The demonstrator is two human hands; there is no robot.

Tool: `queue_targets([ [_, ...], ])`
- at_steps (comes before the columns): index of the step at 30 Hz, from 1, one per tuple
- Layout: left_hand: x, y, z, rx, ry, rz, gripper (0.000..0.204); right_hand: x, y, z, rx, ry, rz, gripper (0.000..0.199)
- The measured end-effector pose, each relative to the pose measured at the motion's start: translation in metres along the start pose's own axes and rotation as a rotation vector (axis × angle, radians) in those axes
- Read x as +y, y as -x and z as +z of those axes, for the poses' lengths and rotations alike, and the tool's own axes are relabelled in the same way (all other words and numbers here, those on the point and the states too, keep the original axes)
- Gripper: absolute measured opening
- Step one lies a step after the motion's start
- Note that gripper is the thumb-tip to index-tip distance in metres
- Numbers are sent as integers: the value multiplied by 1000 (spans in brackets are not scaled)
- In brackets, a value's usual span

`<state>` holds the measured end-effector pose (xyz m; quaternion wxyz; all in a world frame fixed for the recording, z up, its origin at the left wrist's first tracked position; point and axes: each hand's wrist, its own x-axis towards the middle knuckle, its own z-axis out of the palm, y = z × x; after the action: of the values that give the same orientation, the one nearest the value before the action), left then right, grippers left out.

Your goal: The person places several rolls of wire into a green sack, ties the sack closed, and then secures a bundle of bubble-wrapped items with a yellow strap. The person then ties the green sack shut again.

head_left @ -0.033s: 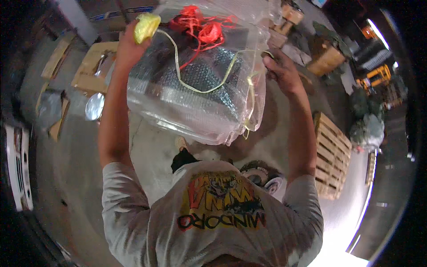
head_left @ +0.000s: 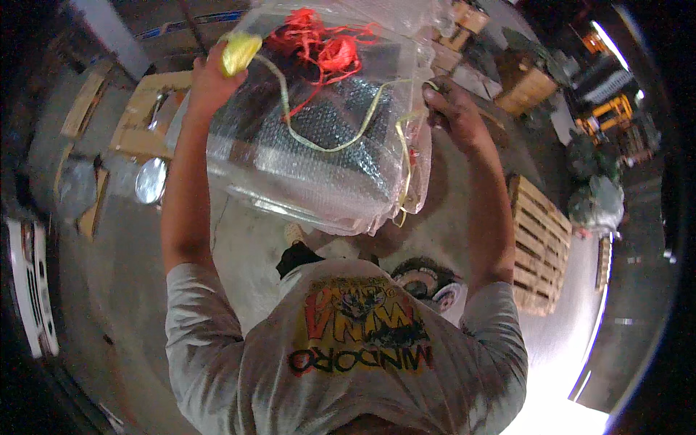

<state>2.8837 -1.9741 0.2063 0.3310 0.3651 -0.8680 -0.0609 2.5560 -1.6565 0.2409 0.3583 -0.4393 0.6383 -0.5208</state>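
Holding a bubble-wrapped parcel point(head_left: 319, 156) aloft at chest-to-head height, the person has both arms raised, with the concrete floor point(head_left: 246, 232) well below it.

Left hand point(head_left: 210, 80): grip closed around a small yellow ball of twine point(head_left: 239, 52). A yellow strand point(head_left: 326, 141) runs from it, drooping across the face of the parcel to the right edge.

Right hand point(head_left: 453, 116): grip closed on the parcel's right edge, where the strand arrives; whether the fingers pinch the twine, the wrap, or both cannot be told.

A tangle of red cord point(head_left: 322, 43) lies on the parcel's upper part.

Handling judgement: the outer film looks slick and soft, so it would likely yield and slide under a pinch. A dark, flat, stiff item appears to sit inside. Weight seems modest, since it is carried overhead on one edge. The firmer hold would be on the stiff edges of the inner item, not on loose film or twine.

Wooden pallets point(head_left: 540, 239) stand at the right, apart.
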Motion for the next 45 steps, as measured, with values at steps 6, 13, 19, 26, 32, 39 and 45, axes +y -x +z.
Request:
queue_targets([
  [6,95,-41,79,-245,504,429,88,15,-57,27,-14,-126,55,27],
  [13,147,-80,108,-605,735,423,39,17,-24,-45,-182,253,245,28],
  [19,77,-158,93,-277,401,156,41,79,73,-119,-173,358,500,37],
  [26,74,-18,72,-245,142,54,50,135,111,-138,248,343,210,39],
  [32,11,71,-7,77,207,-17,51,89,56,-40,0,420,214,33],
  [39,-322,128,1,401,766,-901,43,18,-53,183,-48,699,62,22],
  [45,-527,287,191,-238,614,-1233,44,22,-137,398,178,627,79,19],
])
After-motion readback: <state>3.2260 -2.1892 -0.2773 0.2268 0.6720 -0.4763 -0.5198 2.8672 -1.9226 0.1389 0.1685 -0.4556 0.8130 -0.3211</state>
